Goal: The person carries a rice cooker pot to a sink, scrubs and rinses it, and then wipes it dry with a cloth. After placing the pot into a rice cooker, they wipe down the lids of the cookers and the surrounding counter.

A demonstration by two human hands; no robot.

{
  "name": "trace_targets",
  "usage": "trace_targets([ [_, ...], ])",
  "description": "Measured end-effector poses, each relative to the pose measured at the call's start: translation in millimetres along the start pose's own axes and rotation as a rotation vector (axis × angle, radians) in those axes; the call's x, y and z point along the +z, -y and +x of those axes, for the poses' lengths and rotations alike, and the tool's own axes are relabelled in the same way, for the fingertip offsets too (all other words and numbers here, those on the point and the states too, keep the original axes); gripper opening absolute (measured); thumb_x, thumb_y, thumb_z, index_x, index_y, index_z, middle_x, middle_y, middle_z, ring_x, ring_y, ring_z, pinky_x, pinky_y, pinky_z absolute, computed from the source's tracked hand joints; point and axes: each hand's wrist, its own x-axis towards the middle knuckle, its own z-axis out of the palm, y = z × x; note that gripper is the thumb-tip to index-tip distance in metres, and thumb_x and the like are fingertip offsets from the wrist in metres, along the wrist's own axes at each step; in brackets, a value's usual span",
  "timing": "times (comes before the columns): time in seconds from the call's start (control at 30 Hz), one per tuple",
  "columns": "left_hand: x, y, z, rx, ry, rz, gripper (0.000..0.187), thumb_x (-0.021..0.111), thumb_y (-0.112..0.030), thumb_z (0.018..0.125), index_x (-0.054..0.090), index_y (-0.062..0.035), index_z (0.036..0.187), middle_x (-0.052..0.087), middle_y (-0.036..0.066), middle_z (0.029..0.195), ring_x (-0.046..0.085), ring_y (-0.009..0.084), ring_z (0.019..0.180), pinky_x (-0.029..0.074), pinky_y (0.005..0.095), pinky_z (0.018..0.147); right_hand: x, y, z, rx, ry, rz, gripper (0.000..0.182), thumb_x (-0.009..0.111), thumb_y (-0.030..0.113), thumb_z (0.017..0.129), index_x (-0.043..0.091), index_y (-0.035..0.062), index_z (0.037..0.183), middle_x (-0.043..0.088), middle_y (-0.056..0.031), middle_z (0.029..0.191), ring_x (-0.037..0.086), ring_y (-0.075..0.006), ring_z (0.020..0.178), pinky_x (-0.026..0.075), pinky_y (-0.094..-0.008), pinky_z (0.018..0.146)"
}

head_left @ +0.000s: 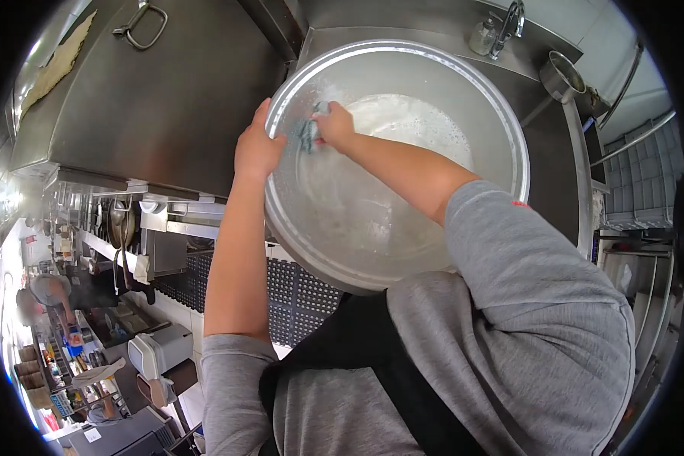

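A large round metal basin sits tilted over the steel sink counter, with cloudy, sudsy water inside. My left hand grips its rim on the left side, the thumb over the inner edge and the fingers mostly hidden outside. Inside the basin, my right hand presses a crumpled grey-green cloth against the left inner wall. Soapy streaks show on the wall around the cloth, whose exact kind is partly hidden by my fingers.
Behind the basin stand a chrome faucet and a glass jar. A metal pot is at right, above grey crates. A steel cabinet borders the left. Another person stands far off at lower left.
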Motion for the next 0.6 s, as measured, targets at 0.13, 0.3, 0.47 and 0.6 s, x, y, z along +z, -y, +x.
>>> trace_targets([
  [0.13,-1.3,-4.8,-0.3,-0.042,0.025,0.024,0.071,0.062,-0.015,0.078,0.034,-0.0182,0.144,0.061,0.02,0.119,0.058,0.0365,0.109,0.046,0.0411,0.095,12.4,2.4,-71.6,-0.227,0.252,-0.19,0.03,0.069,0.018,0.082,0.055,-0.0027,0.098,0.065,-0.017,0.07,0.064,-0.025,0.048,0.053,-0.037,0.048],
  [0.3,-2.1,0.0,0.5,0.017,0.016,0.03,0.064,0.059,-0.023,0.085,0.035,-0.0179,0.144,0.06,0.021,0.121,0.058,0.0369,0.11,0.045,0.0408,0.095,2.5,13.5,-11.9,0.006,0.028,-0.076,0.033,0.067,0.018,0.084,0.056,-0.0064,0.103,0.064,-0.0181,0.067,0.064,-0.0229,0.049,0.053,-0.0366,0.047],
  [0.47,4.2,3.5,8.5,-0.052,-0.019,-0.057,0.048,0.043,-0.035,0.096,0.043,-0.0154,0.14,0.058,0.019,0.124,0.056,0.0365,0.114,0.043,0.0404,0.097,-18.6,44.9,-112.4,-0.196,0.515,-0.033,0.037,0.063,0.024,0.089,0.055,-0.0058,0.109,0.062,-0.0162,0.065,0.063,-0.0222,0.049,0.052,-0.0372,0.045],
  [0.6,7.1,11.1,12.4,-0.029,-0.064,-0.198,0.048,0.029,-0.04,0.1,0.049,-0.0137,0.135,0.054,0.016,0.131,0.049,0.0335,0.123,0.038,0.037,0.102,-21.2,41.7,-126.5,-0.359,0.688,-0.124,0.04,0.062,0.028,0.091,0.052,-0.0019,0.115,0.06,-0.0141,0.065,0.058,-0.0225,0.048,0.046,-0.0361,0.044],
])
